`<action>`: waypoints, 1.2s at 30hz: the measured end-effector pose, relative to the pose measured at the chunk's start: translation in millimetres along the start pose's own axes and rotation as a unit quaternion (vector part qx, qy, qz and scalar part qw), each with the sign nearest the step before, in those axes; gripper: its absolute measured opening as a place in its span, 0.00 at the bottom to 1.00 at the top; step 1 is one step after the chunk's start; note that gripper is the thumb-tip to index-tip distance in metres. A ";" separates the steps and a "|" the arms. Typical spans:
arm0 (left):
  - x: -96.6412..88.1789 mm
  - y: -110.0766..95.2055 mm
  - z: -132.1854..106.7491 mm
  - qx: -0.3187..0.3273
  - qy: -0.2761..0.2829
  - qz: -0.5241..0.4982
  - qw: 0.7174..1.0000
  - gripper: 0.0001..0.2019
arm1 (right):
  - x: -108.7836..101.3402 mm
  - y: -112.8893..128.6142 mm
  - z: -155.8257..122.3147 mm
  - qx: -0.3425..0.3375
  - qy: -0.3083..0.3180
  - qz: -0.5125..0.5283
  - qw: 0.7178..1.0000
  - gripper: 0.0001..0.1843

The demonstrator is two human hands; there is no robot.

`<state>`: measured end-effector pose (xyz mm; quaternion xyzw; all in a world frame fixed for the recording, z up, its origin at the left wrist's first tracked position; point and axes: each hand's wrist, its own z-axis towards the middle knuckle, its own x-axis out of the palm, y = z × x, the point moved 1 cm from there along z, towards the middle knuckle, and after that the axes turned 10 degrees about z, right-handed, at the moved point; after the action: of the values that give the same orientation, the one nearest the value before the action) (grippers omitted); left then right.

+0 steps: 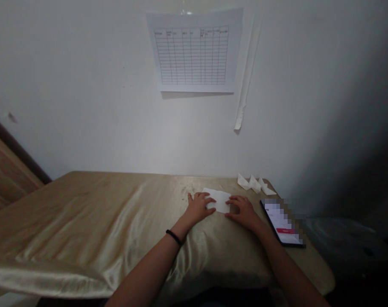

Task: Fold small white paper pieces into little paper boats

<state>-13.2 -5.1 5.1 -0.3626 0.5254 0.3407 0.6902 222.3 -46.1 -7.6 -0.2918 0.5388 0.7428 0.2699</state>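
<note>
A small white sheet of paper (220, 200) lies on the cloth-covered table in front of me, with a crease line faintly visible near its top. My left hand (198, 207) holds its left side, fingers curved over the edge and thumb at the lower part. At the right edge, my right hand (243, 211) grips the paper between its thumb and fingers. A black band (173, 237) circles my left wrist. Behind my right hand, several folded white paper boats (254, 184) stand in a row near the table's back edge.
To the right of my right hand lies a phone (283, 224) with its screen lit and partly pixelated. A shiny gold tablecloth (123, 213), wrinkled at the left, covers the table. On the wall behind hang a printed table sheet (194, 53) and a narrow white strip (245, 81).
</note>
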 end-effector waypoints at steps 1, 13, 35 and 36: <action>0.4 0.1 0.3 -0.002 -0.001 -0.002 1.000 0.17 | -0.2 0.1 0.0 -0.001 0.000 0.001 1.000 0.24; 3.2 -0.2 0.8 -0.015 -0.016 -0.016 1.000 0.20 | -1.5 2.8 -0.2 -0.019 0.000 0.004 1.000 0.26; -4.9 -7.6 -2.3 0.016 0.006 -0.019 1.000 0.11 | -3.1 -4.0 5.3 -0.071 -0.075 0.044 0.994 0.10; -4.5 -8.2 -2.1 0.016 0.003 -0.019 1.000 0.12 | -2.2 -2.7 5.3 -0.070 -0.086 0.039 0.993 0.10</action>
<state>-8.3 -11.4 10.3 -0.3630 0.5260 0.3180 0.7003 225.0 -40.6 -6.4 -0.2237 0.4708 0.8111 0.2653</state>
